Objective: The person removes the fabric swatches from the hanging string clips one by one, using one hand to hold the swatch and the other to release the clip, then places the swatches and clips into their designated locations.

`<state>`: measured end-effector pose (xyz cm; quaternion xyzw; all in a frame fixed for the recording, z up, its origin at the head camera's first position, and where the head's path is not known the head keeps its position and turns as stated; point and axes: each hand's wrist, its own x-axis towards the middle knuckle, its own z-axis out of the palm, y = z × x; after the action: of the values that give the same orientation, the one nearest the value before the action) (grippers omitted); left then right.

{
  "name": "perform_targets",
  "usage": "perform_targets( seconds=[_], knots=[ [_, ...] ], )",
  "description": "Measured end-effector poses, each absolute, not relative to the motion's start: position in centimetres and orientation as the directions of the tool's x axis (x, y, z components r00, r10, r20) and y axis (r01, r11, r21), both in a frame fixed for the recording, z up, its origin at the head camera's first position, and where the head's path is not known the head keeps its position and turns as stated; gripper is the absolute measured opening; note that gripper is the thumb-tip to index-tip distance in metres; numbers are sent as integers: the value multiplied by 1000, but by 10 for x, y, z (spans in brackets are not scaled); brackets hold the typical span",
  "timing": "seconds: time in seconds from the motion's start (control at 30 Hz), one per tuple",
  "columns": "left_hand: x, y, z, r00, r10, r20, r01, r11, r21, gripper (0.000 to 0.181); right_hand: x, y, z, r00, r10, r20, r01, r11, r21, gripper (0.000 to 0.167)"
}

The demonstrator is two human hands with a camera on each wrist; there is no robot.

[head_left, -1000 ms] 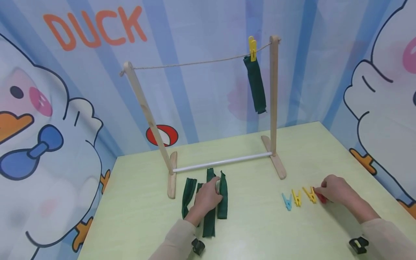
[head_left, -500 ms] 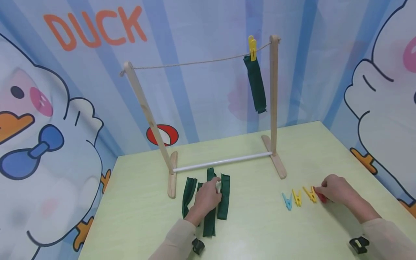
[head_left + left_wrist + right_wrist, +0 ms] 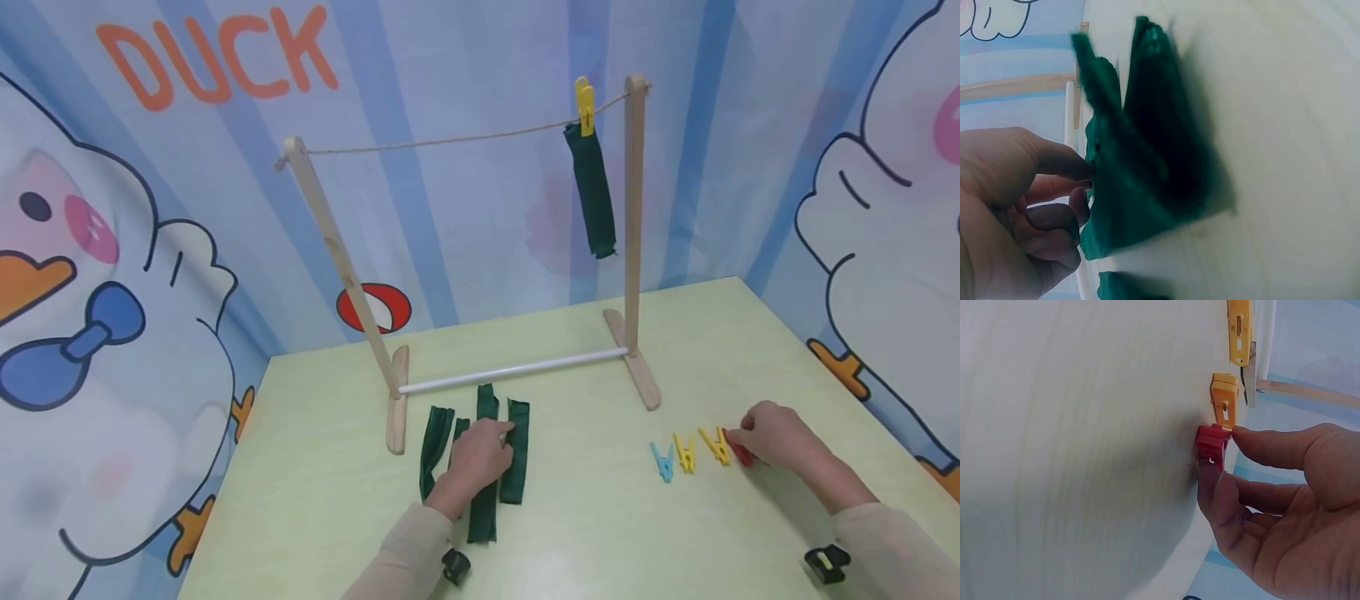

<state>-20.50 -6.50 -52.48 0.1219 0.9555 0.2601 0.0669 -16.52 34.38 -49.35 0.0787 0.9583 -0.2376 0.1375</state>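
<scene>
My left hand [image 3: 480, 457] is over several dark green cloth strips. Its forefinger reaches out onto the rightmost green cloth strip [image 3: 516, 467]; the middle strip [image 3: 483, 517] runs beneath the hand. In the left wrist view, a fingertip meets the edge of a raised fold of green cloth [image 3: 1141, 200], while other fingers curl back. At the right, my right hand [image 3: 776, 435] pinches a red clothespin [image 3: 1211, 445] between thumb and fingers, low by the table. Beside it lie two yellow clothespins, the nearer yellow clothespin [image 3: 715, 447] almost touching it, and a blue clothespin [image 3: 662, 462].
Behind the strips stands a wooden rack, with a left post [image 3: 341, 258], a right post [image 3: 633, 217] and a white bottom bar [image 3: 513, 371]. From its string [image 3: 435, 143] hangs a green strip [image 3: 592, 192] under a yellow clothespin [image 3: 585, 107].
The rightmost strip has gone from tilted by my left hand to lying flatter. My left forefinger has lifted from it, then come down onto it. The right hand stays put on the red clothespin.
</scene>
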Motion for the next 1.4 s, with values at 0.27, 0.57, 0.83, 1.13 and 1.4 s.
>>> perform_targets(
  seconds=[0.27, 0.57, 0.83, 1.13, 1.4],
  knots=[
    [-202, -68, -521, -957, 289, -38, 233, 836, 498, 36, -166, 344, -493, -950, 82, -300, 211, 878, -429, 28],
    [-201, -68, -520, -961, 276, -29, 229, 846, 482, 34, -165, 343, -494, -951, 85, -297, 213, 876, -432, 28],
    [-204, -70, -517, -964, 267, -3, 234, 851, 470, 30, -167, 345, -489, -946, 113, -303, 242, 870, -430, 43],
    [-209, -73, -506, -954, 289, 78, 291, 831, 474, 29, -168, 345, -481, -974, 104, -201, 183, 883, -432, 43],
    [-219, -74, -493, -942, 296, 159, 336, 826, 453, 26, -169, 334, -472, -997, 76, 2, 66, 875, -480, 38]
  ],
)
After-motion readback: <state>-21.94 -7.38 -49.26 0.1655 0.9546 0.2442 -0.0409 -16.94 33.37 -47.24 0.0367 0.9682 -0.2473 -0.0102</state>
